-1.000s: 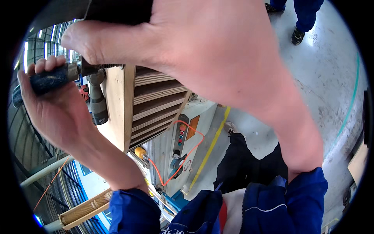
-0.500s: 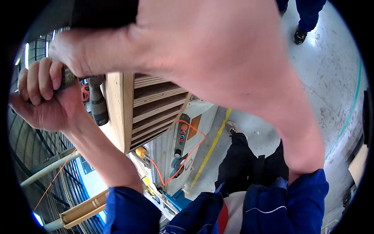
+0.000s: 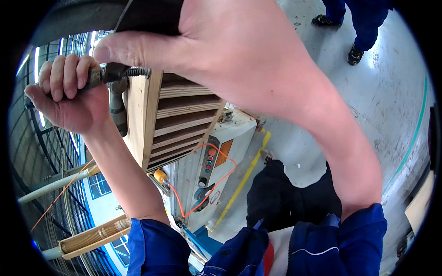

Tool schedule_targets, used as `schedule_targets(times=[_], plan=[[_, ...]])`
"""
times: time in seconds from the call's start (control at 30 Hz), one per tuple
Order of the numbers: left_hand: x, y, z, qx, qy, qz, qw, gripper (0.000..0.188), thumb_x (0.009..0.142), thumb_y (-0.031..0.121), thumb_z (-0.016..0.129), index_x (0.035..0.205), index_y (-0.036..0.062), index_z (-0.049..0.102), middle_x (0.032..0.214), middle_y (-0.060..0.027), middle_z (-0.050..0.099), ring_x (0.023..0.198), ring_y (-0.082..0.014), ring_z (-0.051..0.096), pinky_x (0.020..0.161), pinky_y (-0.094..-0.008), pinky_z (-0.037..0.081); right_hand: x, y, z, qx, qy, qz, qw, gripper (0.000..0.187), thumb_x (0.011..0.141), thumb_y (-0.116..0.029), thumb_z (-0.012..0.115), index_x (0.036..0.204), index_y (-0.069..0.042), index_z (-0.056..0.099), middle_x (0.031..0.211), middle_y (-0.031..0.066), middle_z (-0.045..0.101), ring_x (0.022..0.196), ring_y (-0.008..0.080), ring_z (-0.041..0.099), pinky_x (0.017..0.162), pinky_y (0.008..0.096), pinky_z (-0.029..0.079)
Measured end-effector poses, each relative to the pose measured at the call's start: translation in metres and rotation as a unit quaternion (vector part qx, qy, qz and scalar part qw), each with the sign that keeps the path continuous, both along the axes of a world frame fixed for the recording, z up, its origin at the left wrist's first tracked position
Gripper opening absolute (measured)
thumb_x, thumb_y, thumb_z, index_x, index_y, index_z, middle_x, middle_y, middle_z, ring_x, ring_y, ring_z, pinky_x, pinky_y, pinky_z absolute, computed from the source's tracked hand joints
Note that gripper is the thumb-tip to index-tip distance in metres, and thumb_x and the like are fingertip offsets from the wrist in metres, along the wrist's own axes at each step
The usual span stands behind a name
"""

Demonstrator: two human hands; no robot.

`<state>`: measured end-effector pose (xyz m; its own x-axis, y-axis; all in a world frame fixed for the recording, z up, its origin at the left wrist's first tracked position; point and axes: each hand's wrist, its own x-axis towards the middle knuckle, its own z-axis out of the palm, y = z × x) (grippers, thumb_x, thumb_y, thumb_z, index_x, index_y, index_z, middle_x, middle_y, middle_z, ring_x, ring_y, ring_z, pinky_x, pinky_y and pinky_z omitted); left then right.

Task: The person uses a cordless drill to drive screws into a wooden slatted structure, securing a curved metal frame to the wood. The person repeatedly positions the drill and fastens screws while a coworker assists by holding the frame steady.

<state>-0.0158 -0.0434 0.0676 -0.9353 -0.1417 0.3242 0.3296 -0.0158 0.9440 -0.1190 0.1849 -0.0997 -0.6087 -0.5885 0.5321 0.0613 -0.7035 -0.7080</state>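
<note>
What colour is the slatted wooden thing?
Pale tan. The slatted wooden thing shows best in the head view.

The left hand (image 3: 76, 96) wraps a clamp handle (image 3: 95, 77) at far left, the clamp's screw (image 3: 136, 72) to its right, near the slatted frame's (image 3: 182, 110) upper corner. The right hand (image 3: 232, 53) stretches across top centre, before the frame's top. To the frame's right sits a machine (image 3: 239, 133), a cable (image 3: 234, 161) looped across its front, past the control panel (image 3: 209, 165). A co-worker's legs (image 3: 368, 20) stand on the floor (image 3: 377, 101) at upper right.
</note>
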Motion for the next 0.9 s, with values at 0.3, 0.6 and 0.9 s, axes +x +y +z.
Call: schedule_targets(times=[0.3, 0.6, 0.9], plan=[[-0.023, -0.012, 0.006, 0.049, -0.051, -0.155, 0.985, 0.035, 0.076, 0.029, 0.095, 0.081, 0.0189, 0.063, 0.070, 0.0090, 0.064, 0.065, -0.0026, 0.061, 0.072, -0.0186, 0.049, 0.003, -0.001, -0.002, -0.009, 0.006, -0.007, 1.000, 0.029, 0.099, -0.023, 0.072, 0.109, 0.004, 0.074, 0.083, -0.0002, 0.068, 0.076, 0.0063, 0.055, 0.069, 0.0275, 0.047], [-0.047, -0.036, 0.006, 0.024, -0.059, -0.368, 0.928, 0.013, 0.087, 0.021, 0.073, 0.079, 0.0172, 0.062, 0.058, 0.0094, 0.060, 0.059, -0.0005, 0.057, 0.063, -0.0180, 0.047, 0.002, -0.001, -0.001, -0.014, 0.014, -0.025, 0.999, 0.028, 0.099, -0.022, 0.072, 0.109, 0.004, 0.074, 0.084, 0.0000, 0.069, 0.078, 0.0063, 0.055, 0.070, 0.0277, 0.048], [-0.017, 0.016, 0.000, 0.011, 0.056, 0.064, 0.996, 0.028, 0.106, 0.012, 0.050, 0.078, 0.0157, 0.049, 0.063, 0.0023, 0.044, 0.056, -0.0095, 0.043, 0.060, -0.0277, 0.039, -0.002, 0.005, 0.005, -0.026, 0.021, -0.023, 0.999, 0.028, 0.099, -0.022, 0.073, 0.108, 0.005, 0.074, 0.086, 0.0001, 0.070, 0.079, 0.0064, 0.056, 0.071, 0.0279, 0.048]])
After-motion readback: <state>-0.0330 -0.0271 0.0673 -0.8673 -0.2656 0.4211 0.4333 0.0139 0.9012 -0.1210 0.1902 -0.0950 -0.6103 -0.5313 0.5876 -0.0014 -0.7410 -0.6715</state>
